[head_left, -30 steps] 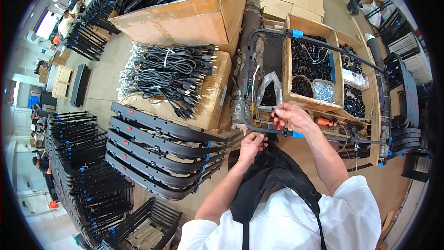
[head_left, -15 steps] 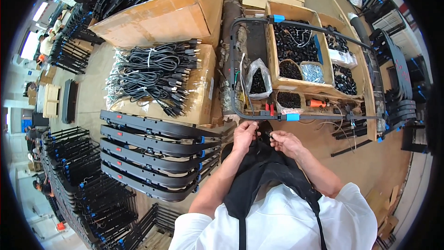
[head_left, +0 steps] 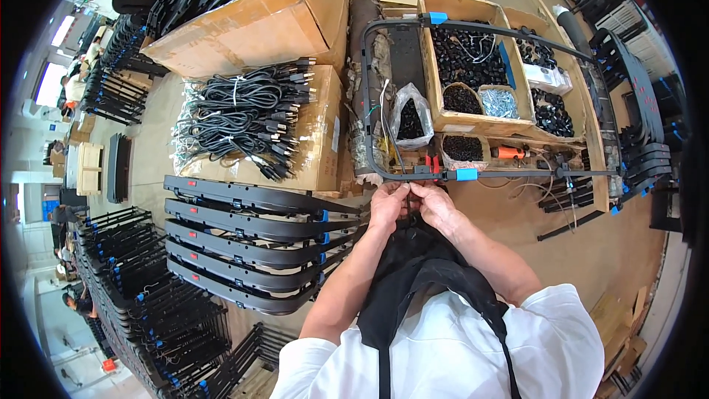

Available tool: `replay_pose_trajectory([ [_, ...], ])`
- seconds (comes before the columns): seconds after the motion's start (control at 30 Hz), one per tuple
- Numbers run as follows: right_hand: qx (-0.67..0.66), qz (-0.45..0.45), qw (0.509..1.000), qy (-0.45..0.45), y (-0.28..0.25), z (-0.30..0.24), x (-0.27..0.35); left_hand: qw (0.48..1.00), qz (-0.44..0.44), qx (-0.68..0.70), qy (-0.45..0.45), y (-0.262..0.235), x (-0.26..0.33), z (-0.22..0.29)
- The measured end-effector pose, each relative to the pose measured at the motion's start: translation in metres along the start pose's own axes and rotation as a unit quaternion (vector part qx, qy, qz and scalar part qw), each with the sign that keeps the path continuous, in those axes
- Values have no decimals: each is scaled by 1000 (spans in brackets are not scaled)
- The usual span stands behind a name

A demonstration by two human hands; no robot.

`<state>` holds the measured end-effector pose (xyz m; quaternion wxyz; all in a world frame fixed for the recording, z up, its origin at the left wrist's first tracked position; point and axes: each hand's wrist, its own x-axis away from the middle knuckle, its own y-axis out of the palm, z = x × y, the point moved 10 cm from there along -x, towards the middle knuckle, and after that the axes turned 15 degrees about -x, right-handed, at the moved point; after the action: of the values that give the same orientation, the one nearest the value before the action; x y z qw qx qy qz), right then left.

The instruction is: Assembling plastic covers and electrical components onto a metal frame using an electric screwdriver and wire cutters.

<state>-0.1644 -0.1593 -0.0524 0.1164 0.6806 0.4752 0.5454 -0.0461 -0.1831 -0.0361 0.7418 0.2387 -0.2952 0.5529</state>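
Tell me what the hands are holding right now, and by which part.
Both the left hand and right hand pinch something small and dark at the near bar of the black frame; what exactly cannot be told.

Bright even daylight, window glare far left, soft shadows, strong fisheye bending, black corners.

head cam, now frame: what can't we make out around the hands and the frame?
- Head view: what the left hand and right hand pinch at the black frame is too small, hidden by fingers.
- Contents of the clear bag: too small.
- Frame's right side: blurred toward the fisheye rim.
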Motion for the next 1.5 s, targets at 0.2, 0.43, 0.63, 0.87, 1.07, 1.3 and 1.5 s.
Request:
replay_pose_trajectory([
  [0.2,11,-10,997,72,-14,6,-3,999,14,-35,-11,-3,5,1],
  [0.43,287,-39,957,29,10,-28,21,999,-1,-35,25,-3,5,-19],
  [0.63,705,-267,590,-289,132,-60,70,965,104,-159,182,-15,25,-14],
  [0.87,869,-371,248,-215,153,3,40,969,82,-97,211,-21,33,-18],
  [1.07,829,-441,244,-243,169,8,48,956,101,-159,227,-35,26,-25],
  [1.3,816,-397,374,-194,168,-21,51,972,75,-148,164,-38,29,-21],
  [1.5,745,-460,421,-239,177,-21,64,983,39,-117,134,-39,40,-8],
])
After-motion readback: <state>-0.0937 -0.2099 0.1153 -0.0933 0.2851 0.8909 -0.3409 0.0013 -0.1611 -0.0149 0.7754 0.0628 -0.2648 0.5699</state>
